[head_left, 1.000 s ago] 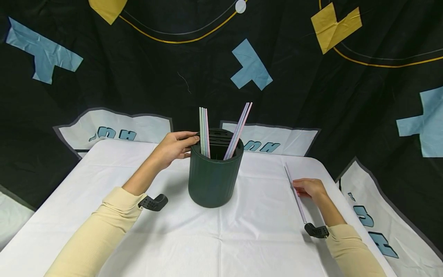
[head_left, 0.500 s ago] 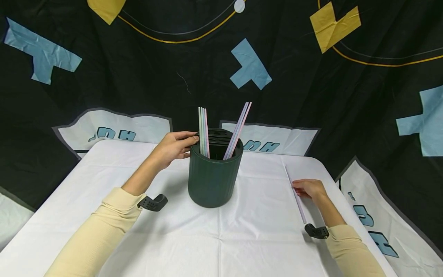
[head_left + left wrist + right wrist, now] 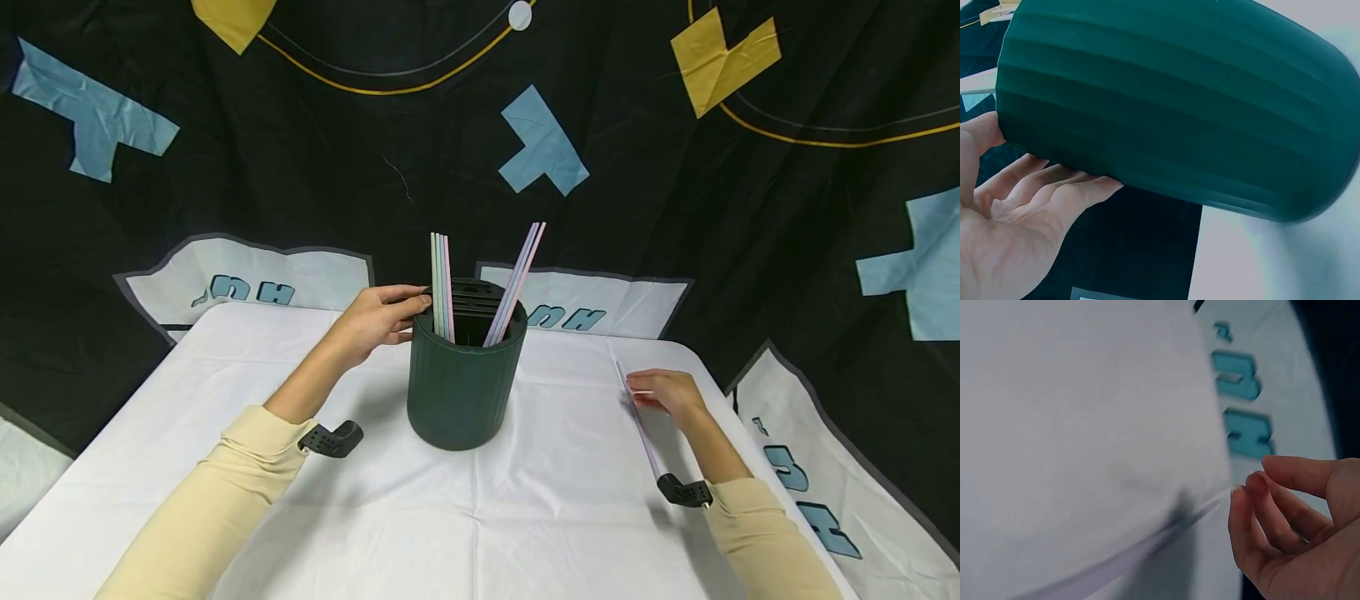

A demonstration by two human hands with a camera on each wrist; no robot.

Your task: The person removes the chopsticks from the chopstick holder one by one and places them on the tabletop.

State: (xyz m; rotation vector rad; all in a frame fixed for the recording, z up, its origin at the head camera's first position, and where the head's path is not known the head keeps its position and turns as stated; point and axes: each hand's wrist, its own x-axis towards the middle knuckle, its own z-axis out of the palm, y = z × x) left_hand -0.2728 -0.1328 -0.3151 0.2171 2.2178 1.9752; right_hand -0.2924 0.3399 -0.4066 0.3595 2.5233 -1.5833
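a dark green holder [image 3: 461,400], its round wall softly fluted, stands upright on the white, creased, cloth-covered tabletop [image 3: 555,517]. slim, straight pastel sticks [image 3: 442,287] rise from it in two bunches, in front of a black slotted insert [image 3: 474,293]. the left hand [image 3: 378,321] has its grip clamped on the holder, thumb at the rim, fingers along the side. the right hand [image 3: 667,392], fingers bent, is beside a slender lilac stick [image 3: 645,437] well right of the holder; i can't tell whether that grip pinches it.
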